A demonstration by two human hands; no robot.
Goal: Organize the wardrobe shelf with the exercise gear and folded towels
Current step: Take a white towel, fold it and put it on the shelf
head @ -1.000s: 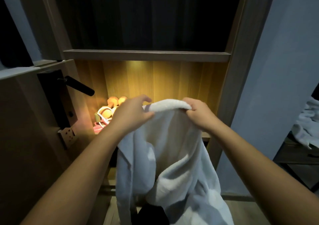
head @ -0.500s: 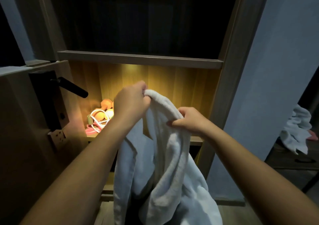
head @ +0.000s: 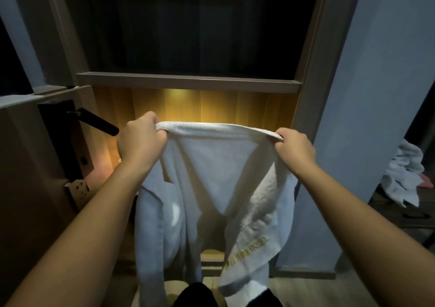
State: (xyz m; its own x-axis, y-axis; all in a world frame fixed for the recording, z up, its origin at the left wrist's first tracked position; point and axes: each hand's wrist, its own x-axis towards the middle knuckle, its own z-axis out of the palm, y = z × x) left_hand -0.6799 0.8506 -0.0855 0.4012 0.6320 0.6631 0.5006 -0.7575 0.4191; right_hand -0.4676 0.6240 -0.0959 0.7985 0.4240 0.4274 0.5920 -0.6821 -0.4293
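Currently, the left hand [head: 141,141] grips the left end of the top edge of the white towel [head: 219,165], fingers curled round it. The white towel hangs stretched before the lit wardrobe compartment [head: 235,105]. The right hand [head: 294,149] grips the right end likewise. A crumpled cloth [head: 402,179] lies far right.

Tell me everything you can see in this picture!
bathrobe: one, white with gold lettering, held up before the lit shelf space
shelf board: one, grey-brown, above the hands
back panel: one, warm yellow wood, lit, behind the bathrobe
door handle: one, black, at left
crumpled cloth: one, white, on the dark table at right
hands: two, left hand and right hand, each gripping the bathrobe's top edge
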